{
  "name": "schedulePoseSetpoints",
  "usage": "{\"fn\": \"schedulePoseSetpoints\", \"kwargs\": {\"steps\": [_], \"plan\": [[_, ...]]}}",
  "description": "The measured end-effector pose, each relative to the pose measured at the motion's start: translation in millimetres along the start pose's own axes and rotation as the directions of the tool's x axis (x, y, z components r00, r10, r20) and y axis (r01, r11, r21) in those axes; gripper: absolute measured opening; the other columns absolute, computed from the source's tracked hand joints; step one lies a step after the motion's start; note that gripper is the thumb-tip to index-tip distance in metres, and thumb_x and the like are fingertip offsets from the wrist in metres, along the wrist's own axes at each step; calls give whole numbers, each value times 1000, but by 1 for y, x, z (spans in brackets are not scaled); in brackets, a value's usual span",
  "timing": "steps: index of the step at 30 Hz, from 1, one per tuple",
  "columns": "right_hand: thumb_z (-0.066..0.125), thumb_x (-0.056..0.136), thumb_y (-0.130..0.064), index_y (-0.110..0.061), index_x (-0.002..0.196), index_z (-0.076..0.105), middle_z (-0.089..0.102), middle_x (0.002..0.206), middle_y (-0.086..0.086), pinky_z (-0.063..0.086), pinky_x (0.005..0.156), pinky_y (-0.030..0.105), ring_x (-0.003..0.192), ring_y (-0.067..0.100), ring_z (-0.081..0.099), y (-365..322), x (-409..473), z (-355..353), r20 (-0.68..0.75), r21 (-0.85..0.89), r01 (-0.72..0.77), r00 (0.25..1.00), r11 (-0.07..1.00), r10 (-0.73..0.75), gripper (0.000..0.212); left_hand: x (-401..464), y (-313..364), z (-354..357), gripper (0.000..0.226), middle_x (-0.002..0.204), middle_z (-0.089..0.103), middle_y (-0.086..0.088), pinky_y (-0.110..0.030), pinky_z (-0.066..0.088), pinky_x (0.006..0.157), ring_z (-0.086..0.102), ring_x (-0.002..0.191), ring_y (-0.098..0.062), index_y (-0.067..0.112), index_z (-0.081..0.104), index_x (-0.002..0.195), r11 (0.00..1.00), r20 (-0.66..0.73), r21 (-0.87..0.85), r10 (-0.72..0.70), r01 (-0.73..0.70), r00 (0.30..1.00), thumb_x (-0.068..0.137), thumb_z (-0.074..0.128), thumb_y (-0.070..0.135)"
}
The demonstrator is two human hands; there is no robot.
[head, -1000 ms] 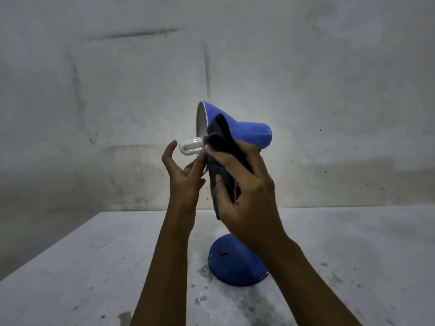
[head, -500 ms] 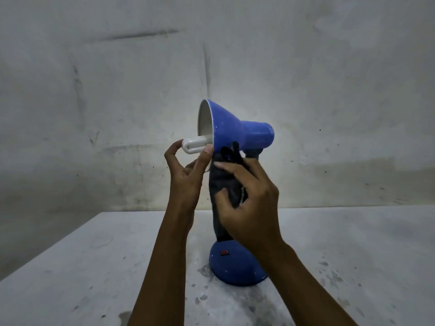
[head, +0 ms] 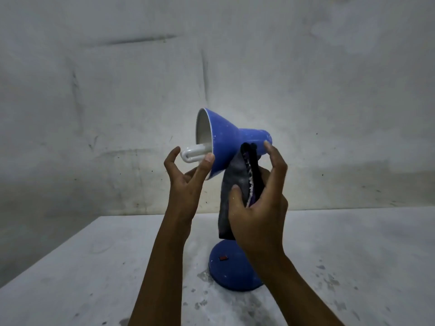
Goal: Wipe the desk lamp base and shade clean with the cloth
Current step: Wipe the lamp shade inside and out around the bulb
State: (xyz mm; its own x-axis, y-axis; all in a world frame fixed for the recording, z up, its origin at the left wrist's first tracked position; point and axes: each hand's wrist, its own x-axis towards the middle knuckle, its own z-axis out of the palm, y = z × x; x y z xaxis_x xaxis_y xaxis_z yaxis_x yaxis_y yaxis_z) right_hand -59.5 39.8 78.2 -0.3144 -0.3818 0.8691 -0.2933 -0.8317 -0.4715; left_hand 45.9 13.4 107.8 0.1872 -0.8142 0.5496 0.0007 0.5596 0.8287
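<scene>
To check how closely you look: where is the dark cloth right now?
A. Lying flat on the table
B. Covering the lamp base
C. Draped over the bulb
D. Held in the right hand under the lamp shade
D: the right hand grips the cloth, whose top reaches the underside of the blue shade.

blue lamp shade (head: 223,142) tilted, opening left, white bulb (head: 194,153) protruding; round blue base (head: 231,272) on table; dark cloth (head: 237,184) hanging under shade neck
</scene>
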Motion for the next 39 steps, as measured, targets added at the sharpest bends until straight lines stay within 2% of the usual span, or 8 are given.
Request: {"fn": "schedulePoseSetpoints", "kwargs": {"steps": [4, 8, 10, 17, 21, 27, 33, 39], "plan": [[53, 84, -12, -16, 133, 35, 56, 118, -6, 48, 85, 15, 101, -2, 53, 0, 8, 0, -107, -193, 152, 979, 969, -174, 52, 7, 16, -9, 101, 146, 35, -1, -40, 39, 95, 44, 122, -18, 47, 14, 139, 1000, 20, 19, 6, -6, 1000, 53, 61, 72], [50, 82, -8, -15, 129, 44, 62, 116, 5, 38, 83, 7, 95, 7, 47, -9, 18, 15, 42, -313, 289, 956, 905, -291, 48, 28, 47, -10, 78, 137, 39, 6, -42, 35, 99, 47, 112, -8, 48, 17, 141, 999, 71, -6, 46, -46, 996, 73, 53, 63], [48, 81, -8, -18, 128, 49, 63, 121, 1, 40, 80, 12, 97, 11, 47, -8, 23, 18, 110, -379, 335, 942, 862, -318, 48, 33, 57, -5, 75, 141, 41, 3, -47, 35, 105, 47, 121, -17, 46, 19, 142, 999, 122, 41, 17, -22, 992, 77, 51, 64], [51, 82, -4, -15, 127, 56, 66, 113, 2, 30, 66, 5, 88, 14, 49, 1, 37, 6, 109, -482, 161, 986, 861, -123, 47, 33, 63, 2, 81, 158, 14, 3, -51, 29, 107, 27, 140, -28, 52, 10, 142, 977, 183, 210, -80, 41, 980, 72, 43, 76], [41, 81, -11, -14, 127, 56, 64, 119, 0, 46, 66, 13, 93, 17, 52, -17, 29, 8, 210, -456, 330, 943, 827, -260, 49, 39, 67, 1, 70, 157, 18, 2, -47, 25, 110, 28, 140, -26, 45, 5, 146, 941, 234, 338, -87, 2, 968, 84, 32, 64], [53, 79, -1, -16, 130, 54, 65, 113, 1, 27, 61, 5, 85, 14, 47, 0, 38, -3, 102, -523, 112, 992, 845, -69, 53, 52, 79, 5, 90, 156, 22, 0, -48, 22, 111, 26, 141, -26, 41, 11, 146, 845, 255, 525, -47, -98, 966, 66, 32, 77], [51, 76, -3, -15, 131, 52, 61, 122, 1, 43, 62, 12, 89, 17, 51, -5, 30, 3, 228, -513, 273, 957, 814, -178, 56, 56, 72, 10, 71, 141, 43, -3, -44, 34, 107, 45, 126, -25, 34, 27, 138, 848, 245, 514, 0, -130, 970, 78, 29, 73], [58, 79, 2, -15, 138, 44, 56, 126, 6, 46, 59, 24, 97, 26, 47, 30, 51, -14, 128, -632, 72, 992, 771, 12, 63, 56, 74, 7, 80, 139, 44, -5, -52, 31, 108, 48, 123, -28, 35, 23, 139, 838, 272, 532, -32, -123, 962, 73, 27, 80]]}}
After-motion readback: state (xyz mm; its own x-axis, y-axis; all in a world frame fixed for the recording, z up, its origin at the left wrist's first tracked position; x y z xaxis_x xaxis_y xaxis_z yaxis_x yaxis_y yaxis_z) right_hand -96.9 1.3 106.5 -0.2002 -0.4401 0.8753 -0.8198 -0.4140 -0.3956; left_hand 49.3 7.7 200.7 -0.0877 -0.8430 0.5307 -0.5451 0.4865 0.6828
